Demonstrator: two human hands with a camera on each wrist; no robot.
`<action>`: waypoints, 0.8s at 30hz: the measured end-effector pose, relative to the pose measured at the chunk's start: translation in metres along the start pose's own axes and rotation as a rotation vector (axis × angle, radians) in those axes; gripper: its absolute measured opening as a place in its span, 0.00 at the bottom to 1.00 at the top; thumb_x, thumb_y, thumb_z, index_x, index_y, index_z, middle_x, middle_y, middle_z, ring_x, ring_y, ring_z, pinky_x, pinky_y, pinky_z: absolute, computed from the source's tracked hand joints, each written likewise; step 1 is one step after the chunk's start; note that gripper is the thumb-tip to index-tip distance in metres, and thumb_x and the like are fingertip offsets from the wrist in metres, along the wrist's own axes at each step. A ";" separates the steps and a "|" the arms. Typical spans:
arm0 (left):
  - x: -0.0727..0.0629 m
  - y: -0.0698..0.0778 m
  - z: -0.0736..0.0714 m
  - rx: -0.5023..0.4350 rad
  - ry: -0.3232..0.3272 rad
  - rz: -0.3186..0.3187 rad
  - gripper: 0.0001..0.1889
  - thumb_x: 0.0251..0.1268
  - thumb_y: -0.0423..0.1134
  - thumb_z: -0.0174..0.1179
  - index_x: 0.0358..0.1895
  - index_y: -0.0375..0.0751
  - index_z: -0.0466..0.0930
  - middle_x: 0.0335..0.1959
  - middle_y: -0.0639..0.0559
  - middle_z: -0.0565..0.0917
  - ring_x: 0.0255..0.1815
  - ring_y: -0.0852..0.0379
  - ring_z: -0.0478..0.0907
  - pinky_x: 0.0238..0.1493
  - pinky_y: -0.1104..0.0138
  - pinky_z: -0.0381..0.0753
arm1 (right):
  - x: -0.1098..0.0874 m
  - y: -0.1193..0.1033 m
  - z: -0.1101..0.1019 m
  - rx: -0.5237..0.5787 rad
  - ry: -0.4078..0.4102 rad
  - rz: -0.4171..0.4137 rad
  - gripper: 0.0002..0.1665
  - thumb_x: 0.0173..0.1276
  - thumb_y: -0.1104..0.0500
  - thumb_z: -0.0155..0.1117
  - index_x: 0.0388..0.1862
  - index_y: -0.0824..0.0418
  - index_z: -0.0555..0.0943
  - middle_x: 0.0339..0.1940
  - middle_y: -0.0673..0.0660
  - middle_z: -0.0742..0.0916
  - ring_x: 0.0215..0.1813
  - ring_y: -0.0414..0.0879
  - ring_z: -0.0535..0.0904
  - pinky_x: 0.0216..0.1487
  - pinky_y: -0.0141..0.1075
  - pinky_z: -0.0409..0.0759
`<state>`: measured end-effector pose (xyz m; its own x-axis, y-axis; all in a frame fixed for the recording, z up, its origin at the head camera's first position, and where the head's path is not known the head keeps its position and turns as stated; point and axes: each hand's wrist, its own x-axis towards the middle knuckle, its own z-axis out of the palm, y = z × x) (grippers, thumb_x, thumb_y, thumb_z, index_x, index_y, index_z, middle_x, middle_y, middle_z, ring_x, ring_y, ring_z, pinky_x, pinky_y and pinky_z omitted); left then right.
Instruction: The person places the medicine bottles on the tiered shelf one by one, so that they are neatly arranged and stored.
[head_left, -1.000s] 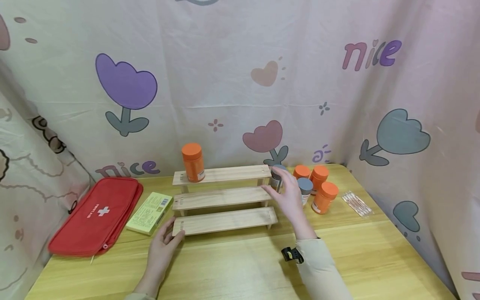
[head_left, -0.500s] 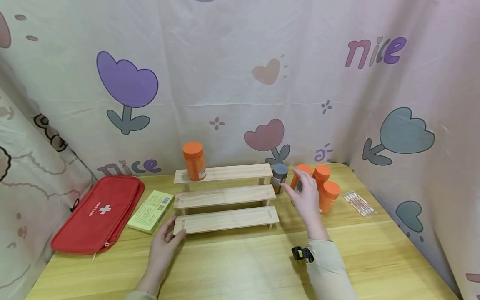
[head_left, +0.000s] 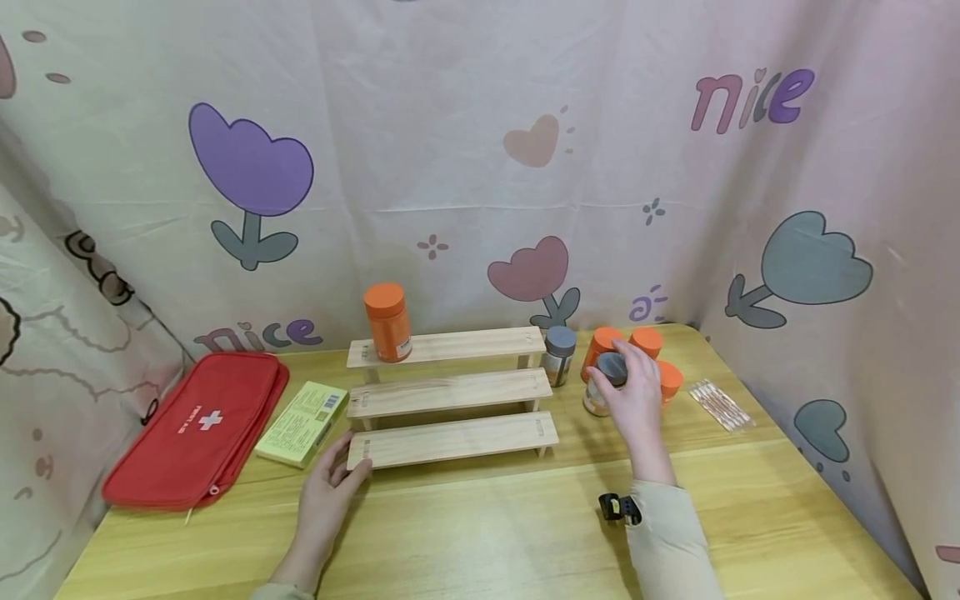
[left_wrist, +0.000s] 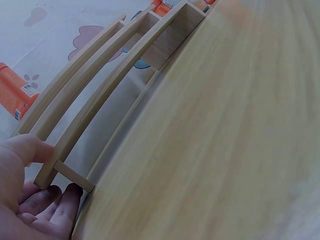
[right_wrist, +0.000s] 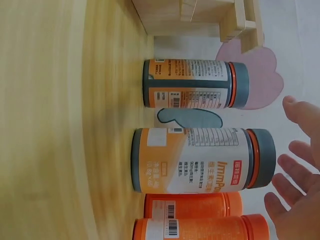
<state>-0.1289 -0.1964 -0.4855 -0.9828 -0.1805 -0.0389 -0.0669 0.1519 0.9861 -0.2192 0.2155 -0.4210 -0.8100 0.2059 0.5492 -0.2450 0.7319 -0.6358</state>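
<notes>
Left hand [head_left: 322, 492] in the head view: at 8 o'clock of the wooden shelf [head_left: 452, 442], forearm slanting up from 7 o'clock, thumb and fingers gripping the 9 o'clock end of the lowest tier.
Right hand [head_left: 636, 404] in the head view: at 4 o'clock of the near grey-capped jar [head_left: 596, 402], thumb and fingers arched about its cap, forearm coming from 5 o'clock in a pale sleeve [head_left: 671, 542].
Jars: the near one upright on the worktop [head_left: 480, 533] at the shelf's 3 o'clock; the far grey-capped jar [head_left: 557, 364] at its 10 o'clock; caps on, contents hidden.
Orange bottles [head_left: 647, 340]: three, capped, from 12 to 3 o'clock of the near jar.
Lone orange bottle [head_left: 390, 329]: upright on the top tier, at the shelf's 11 o'clock, capped.
Red pouch [head_left: 187, 442] and green box [head_left: 302, 423]: at the shelf's 9 o'clock, box nearer; contents hidden.
Left wrist view: hand at 8 o'clock, thumb over the tier's end, fingers curled below.
Right wrist view: hand at 4 o'clock, fingers spread and slightly bent, just off the near jar's cap, holding nothing.
</notes>
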 end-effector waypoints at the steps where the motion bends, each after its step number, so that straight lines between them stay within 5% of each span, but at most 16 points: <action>1: 0.000 0.000 0.000 0.000 -0.001 -0.002 0.37 0.66 0.45 0.62 0.74 0.40 0.55 0.72 0.38 0.58 0.63 0.45 0.66 0.48 0.86 0.68 | 0.000 0.001 -0.001 -0.006 -0.001 0.007 0.35 0.58 0.55 0.74 0.63 0.62 0.73 0.64 0.61 0.74 0.66 0.61 0.62 0.63 0.56 0.63; 13: -0.001 0.001 0.000 -0.018 -0.001 -0.010 0.38 0.65 0.44 0.62 0.74 0.40 0.55 0.72 0.38 0.57 0.64 0.45 0.64 0.47 0.85 0.70 | 0.002 0.007 0.002 -0.021 -0.086 0.150 0.37 0.63 0.55 0.70 0.66 0.67 0.67 0.64 0.67 0.71 0.64 0.61 0.64 0.62 0.57 0.64; 24: -0.001 0.003 0.000 0.004 -0.006 -0.005 0.38 0.65 0.44 0.62 0.74 0.39 0.55 0.72 0.37 0.57 0.64 0.44 0.64 0.47 0.87 0.68 | 0.001 0.010 0.006 -0.045 -0.106 0.152 0.34 0.64 0.56 0.68 0.65 0.69 0.68 0.63 0.68 0.72 0.64 0.62 0.65 0.62 0.56 0.65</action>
<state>-0.1282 -0.1958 -0.4822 -0.9835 -0.1755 -0.0449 -0.0726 0.1548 0.9853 -0.2258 0.2190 -0.4298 -0.8880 0.2485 0.3869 -0.0933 0.7265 -0.6808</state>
